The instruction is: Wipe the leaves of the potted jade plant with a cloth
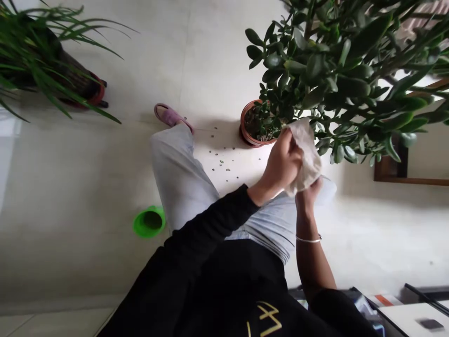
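Note:
A crumpled whitish cloth (306, 152) is held up between my two hands, next to the lower leaves of a large jade plant (315, 70). My left hand (285, 161) is closed on the cloth's left side. At its lower edge my right hand (309, 193) grips it, with the fingers partly hidden behind the fabric. Thick green leaves spread above and to the right of the cloth. The plant's terracotta-coloured pot (247, 133) stands on the floor just beyond my left hand, with dark soil and small shoots showing.
Small fallen leaves and bits (221, 162) lie scattered on the pale floor (133, 154). A green container (140, 229) stands left of my leg. Another pot (75, 77) with long grassy leaves is at the upper left. A brown wooden frame (414, 180) is at the right.

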Demonstrator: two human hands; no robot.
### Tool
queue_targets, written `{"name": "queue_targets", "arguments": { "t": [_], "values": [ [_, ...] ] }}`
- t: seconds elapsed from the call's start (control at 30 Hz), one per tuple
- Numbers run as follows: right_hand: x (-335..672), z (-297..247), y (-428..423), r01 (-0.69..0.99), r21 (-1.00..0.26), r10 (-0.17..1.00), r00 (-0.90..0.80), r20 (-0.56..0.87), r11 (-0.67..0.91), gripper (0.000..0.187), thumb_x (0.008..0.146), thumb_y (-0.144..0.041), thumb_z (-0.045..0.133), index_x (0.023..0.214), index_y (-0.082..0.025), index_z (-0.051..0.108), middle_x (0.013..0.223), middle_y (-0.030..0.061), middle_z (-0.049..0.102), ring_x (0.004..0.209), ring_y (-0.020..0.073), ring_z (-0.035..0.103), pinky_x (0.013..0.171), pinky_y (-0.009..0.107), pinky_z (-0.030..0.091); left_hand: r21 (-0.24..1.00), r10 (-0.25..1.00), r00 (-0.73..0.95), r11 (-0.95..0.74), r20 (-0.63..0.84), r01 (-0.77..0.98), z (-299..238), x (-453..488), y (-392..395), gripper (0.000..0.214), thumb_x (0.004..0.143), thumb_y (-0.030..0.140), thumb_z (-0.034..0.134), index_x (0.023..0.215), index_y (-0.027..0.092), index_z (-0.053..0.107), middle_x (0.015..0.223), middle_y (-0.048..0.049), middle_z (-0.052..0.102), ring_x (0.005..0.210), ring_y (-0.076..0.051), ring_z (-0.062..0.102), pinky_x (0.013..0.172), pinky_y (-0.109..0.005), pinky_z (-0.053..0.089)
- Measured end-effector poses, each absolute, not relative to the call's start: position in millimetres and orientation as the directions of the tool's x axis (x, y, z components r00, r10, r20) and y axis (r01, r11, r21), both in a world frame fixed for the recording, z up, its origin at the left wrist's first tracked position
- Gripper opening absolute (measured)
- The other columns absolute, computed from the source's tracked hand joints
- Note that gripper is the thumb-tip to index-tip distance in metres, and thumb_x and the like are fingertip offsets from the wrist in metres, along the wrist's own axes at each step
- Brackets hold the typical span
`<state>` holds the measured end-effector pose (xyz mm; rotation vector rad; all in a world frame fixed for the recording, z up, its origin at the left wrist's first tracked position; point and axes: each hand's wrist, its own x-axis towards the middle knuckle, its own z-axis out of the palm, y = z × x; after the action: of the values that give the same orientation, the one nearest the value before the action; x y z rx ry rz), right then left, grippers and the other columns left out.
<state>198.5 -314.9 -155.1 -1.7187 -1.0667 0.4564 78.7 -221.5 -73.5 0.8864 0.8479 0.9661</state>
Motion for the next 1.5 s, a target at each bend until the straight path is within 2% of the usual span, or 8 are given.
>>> {"name": "queue_targets", "arguments": {
  "t": [0.27,0.67,0.8,0.93,1.1,1.2,1.3,1.5],
  "values": [
    [172.9,-84.8,-306.9,0.771,-0.627,0.747,0.35,0.565,0.113,0.028,0.099,-0.022,0.057,0.124,-0.025,0.071,0.121,0.009,0.067,0.114,0.0239,0.068,0.092,0.043,0.061,0.955,0.842,0.504,0.278,-0.192,-0.1,-68.6,101.7,-166.8,0.024,0.086,0.001,0.048,0.093,0.014,0.066,0.09,-0.0095,0.07,0.099,-0.025,0.067,0.091,-0.037,0.05],
    [132.2,-85.0,-316.4,0.659,-0.744,0.806,0.378,0.456,0.112,0.048,0.095,-0.031,0.063,0.142,-0.031,0.05,0.152,0.0128,0.047,0.148,0.0317,0.047,0.113,0.057,0.052,0.72,0.787,0.564,0.54,-0.249,-0.436,-62.4,35.8,-215.1,0.034,0.088,0.024,0.063,0.121,0.018,0.067,0.103,-0.0114,0.074,0.091,-0.025,0.073,0.078,-0.038,0.059],
    [100.8,-90.0,-325.3,0.43,-0.903,0.925,0.337,0.178,0.017,0.083,0.09,-0.042,0.069,0.16,-0.03,0.026,0.16,0.0178,0.041,0.144,0.0324,0.053,0.109,0.053,0.056,0.611,0.671,0.658,0.69,-0.341,-0.387,-74.6,-16.0,-244.5,0.041,0.084,0.047,0.071,0.117,0.022,0.07,0.09,-0.011,0.075,0.086,-0.03,0.075,0.061,-0.037,0.058],
    [83.7,-96.3,-327.4,0.357,-0.927,0.972,0.234,-0.026,-0.111,0.039,0.096,-0.038,0.063,0.131,-0.023,0.057,0.107,0.0073,0.07,0.09,0.0199,0.067,0.077,0.033,0.058,0.711,0.824,0.44,0.545,-0.356,-0.445,-88.4,-33.5,-243.2,0.029,0.074,0.035,0.081,0.099,0.024,0.072,0.091,-0.0055,0.076,0.086,-0.024,0.073,0.069,-0.033,0.059],
    [81.3,-100.6,-321.2,0.455,-0.89,0.959,0.267,0.094,-0.039,0.007,0.093,-0.02,0.055,0.098,-0.022,0.06,0.074,-0.004,0.056,0.062,0.0117,0.047,0.058,0.025,0.042,0.826,0.921,0.319,0.351,-0.222,-0.44,-96.6,-15.1,-239.7,0.035,0.077,0.024,0.076,0.112,0.024,0.07,0.122,-0.0058,0.075,0.116,-0.024,0.071,0.1,-0.036,0.058],
    [92.7,-105.1,-316.6,0.541,-0.841,0.947,0.272,0.172,-0.002,0.019,0.089,-0.019,0.059,0.107,-0.022,0.064,0.087,0.0011,0.065,0.074,0.016,0.059,0.065,0.029,0.051,0.758,0.858,0.479,0.434,-0.184,-0.487,-104.6,-0.4,-239.6,0.051,0.084,0.028,0.072,0.133,0.026,0.061,0.126,-0.0094,0.075,0.116,-0.028,0.073,0.104,-0.045,0.058],
    [112.2,-114.7,-314.4,0.56,-0.828,0.908,0.351,0.228,-0.008,0.045,0.088,-0.03,0.071,0.132,-0.026,0.062,0.126,0.0102,0.064,0.111,0.0259,0.066,0.085,0.041,0.061,0.795,0.925,0.309,0.354,-0.22,-0.493,-123.4,7.1,-224.3,0.051,0.091,0.033,0.063,0.14,0.028,0.053,0.12,-0.0088,0.076,0.112,-0.028,0.075,0.096,-0.045,0.062],
    [142.4,-140.9,-294.4,0.128,-0.983,0.769,0.638,-0.021,-0.133,0.053,0.091,-0.047,0.072,0.14,-0.031,0.059,0.152,0.0098,0.056,0.136,0.0284,0.06,0.113,0.055,0.052,0.973,0.945,0.3,0.182,-0.133,-0.142,-156.6,12.9,-166.2,0.028,0.092,0.018,0.053,0.115,0.02,0.069,0.122,-0.0082,0.077,0.115,-0.025,0.072,0.102,-0.04,0.057]
  ]
}}
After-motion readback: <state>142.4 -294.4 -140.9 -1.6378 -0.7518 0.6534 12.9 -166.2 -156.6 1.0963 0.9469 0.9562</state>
